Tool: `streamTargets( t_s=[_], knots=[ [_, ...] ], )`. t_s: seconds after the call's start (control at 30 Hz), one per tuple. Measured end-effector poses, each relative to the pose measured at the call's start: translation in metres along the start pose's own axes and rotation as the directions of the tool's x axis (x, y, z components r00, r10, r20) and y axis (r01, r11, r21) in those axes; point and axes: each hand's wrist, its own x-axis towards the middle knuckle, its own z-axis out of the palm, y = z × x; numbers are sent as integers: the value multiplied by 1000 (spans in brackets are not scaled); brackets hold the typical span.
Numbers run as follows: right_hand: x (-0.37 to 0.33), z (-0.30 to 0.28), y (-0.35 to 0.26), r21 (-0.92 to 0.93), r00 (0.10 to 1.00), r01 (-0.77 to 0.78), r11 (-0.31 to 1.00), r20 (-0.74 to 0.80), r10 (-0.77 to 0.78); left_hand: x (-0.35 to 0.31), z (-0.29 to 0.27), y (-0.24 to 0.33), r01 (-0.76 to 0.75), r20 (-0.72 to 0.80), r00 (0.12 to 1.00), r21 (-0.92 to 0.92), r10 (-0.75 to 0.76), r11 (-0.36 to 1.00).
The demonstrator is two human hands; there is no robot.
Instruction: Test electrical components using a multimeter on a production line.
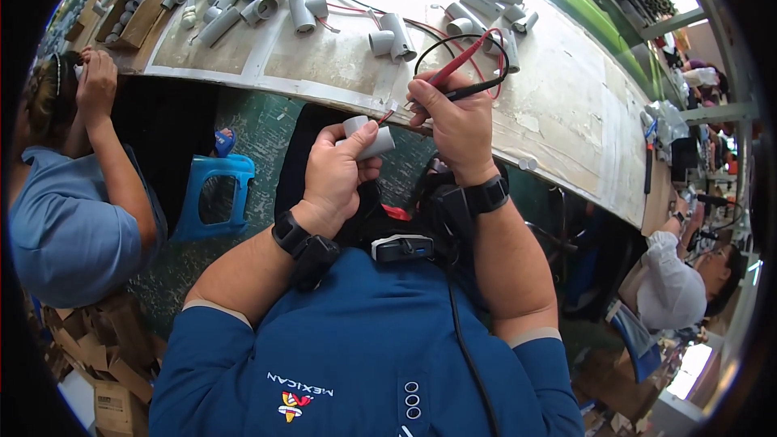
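Observation:
My left hand (330,168) is closed around a grey plastic tube fitting (379,142), held just off the table's near edge. Thin red and dark wires (387,116) come out of the fitting toward my other hand. In my right hand (463,128) are a red test probe (455,65) and a black test probe (479,91), gripped together like a pair of chopsticks. Their tips are close to the wire ends, but contact is too small to make out. The probe leads loop above my right hand onto the table.
Several grey tube fittings (303,12) lie on the worn white table (558,105), with another group (486,4) farther right. A cardboard box (139,12) of parts stands far left. One person (77,194) sits at left beside a blue stool (214,194); another (672,283) is at right.

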Motion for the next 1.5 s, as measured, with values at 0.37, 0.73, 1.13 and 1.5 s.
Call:
streamTargets(
  t_s=[0.37, 0.73, 1.13, 1.5],
  knots=[
    [6, 8, 2, -90, 999, -4, 996, 46, 8, -2, 1, -1, 57, -7, 998, 33, -56, 998],
    [10, 12, -2, -163, 996, -79, 983, 34, 85, -1, 0, -2, 59, 4, 998, 19, -59, 998],
    [13, 13, 1, -180, 997, -53, 982, 38, 61, 0, -1, -3, 53, 9, 999, 20, -53, 998],
    [11, 14, 2, -222, 998, -23, 975, 55, 36, 0, -2, -2, 72, 17, 997, 65, -73, 995]
  ],
)
